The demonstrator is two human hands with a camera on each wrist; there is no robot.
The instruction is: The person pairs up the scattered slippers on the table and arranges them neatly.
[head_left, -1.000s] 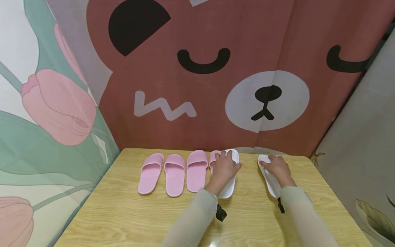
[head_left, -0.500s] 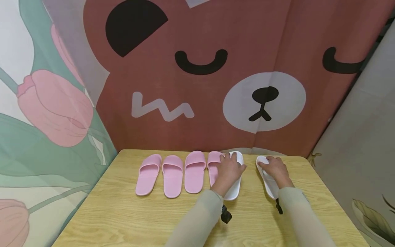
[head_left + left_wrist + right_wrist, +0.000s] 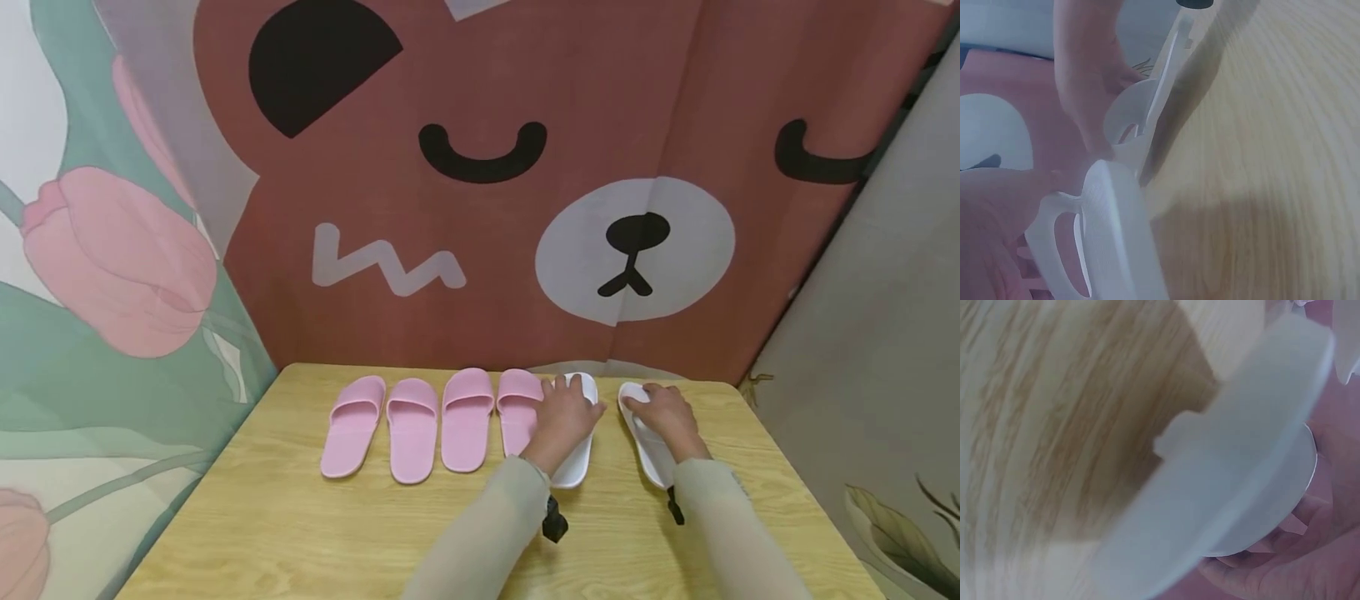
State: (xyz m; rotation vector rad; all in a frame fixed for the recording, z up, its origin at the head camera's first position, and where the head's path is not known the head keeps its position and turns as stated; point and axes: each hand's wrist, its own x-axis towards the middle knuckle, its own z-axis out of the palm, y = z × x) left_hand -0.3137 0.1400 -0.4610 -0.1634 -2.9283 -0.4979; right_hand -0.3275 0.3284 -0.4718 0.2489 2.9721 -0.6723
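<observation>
Two white slippers are in the person's hands at the right of the table. In the head view the left hand grips the left white slipper over its strap, just right of the pink slippers. A gap apart, the right hand holds the right white slipper, thumb on its inner side. The right wrist view shows that slipper's sole tilted, its edge off the wood, with curled fingers at the strap. Up close in the left wrist view, the left slipper also stands tilted on edge.
Several pink slippers stand in a row at the left, toes toward the wall; the rightmost pink slipper is close to the left hand. The wooden table ends at a bear-print cloth behind. Patterned cloths hang at both sides.
The left hand has shifted right with its white slipper, uncovering more of the rightmost pink slipper and narrowing the gap between the white slippers. The right hand barely moves. The view turns slightly right.
</observation>
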